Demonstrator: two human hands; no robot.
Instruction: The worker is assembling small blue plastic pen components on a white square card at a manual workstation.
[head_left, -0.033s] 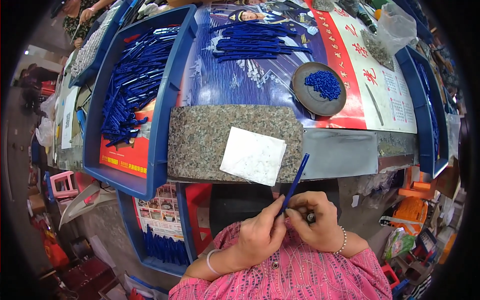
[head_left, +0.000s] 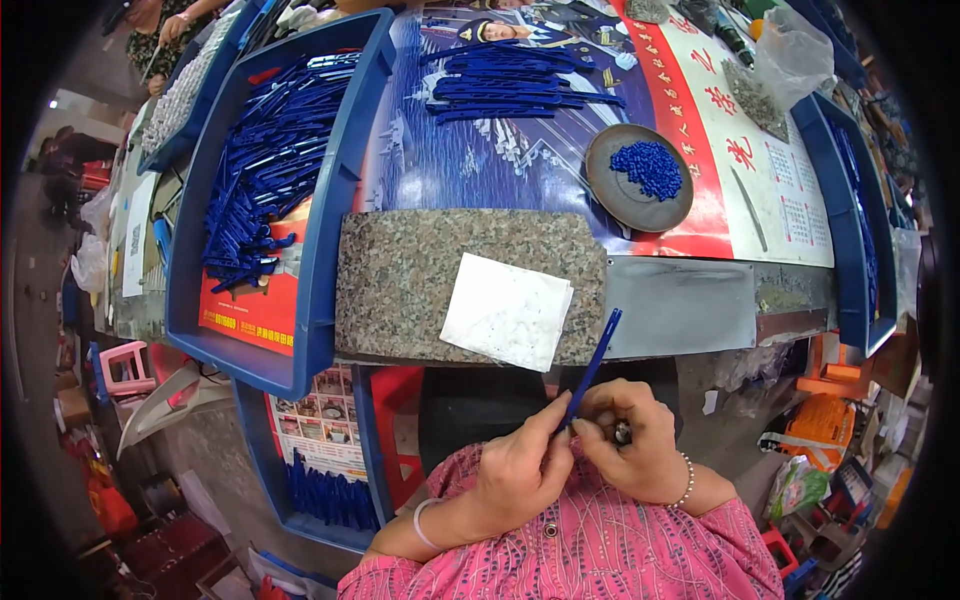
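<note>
A slim, shiny blue stick (head_left: 597, 362) slants up and to the right from between my two hands, in front of the table edge. My left hand (head_left: 515, 472) pinches it near its lower end between thumb and fingers. Close against it, my right hand (head_left: 645, 450) is closed, thumb and fingertips at that same lower end. Tucked in the right palm is a dark, round-ended tool (head_left: 622, 433), mostly hidden by the fingers. What the right fingertips pinch there is too small to make out.
A granite slab (head_left: 400, 270) with a folded white cloth (head_left: 508, 310) lies ahead. Blue sticks fill a blue bin (head_left: 322, 250) at left; more lie in a pile (head_left: 505, 85) beyond. A round dish (head_left: 610, 190) holds small blue pieces (head_left: 647, 170). Another blue bin (head_left: 850, 240) stands right.
The upper tip of the blue stick has shifted very slightly to the right. Both hands stay in place.
</note>
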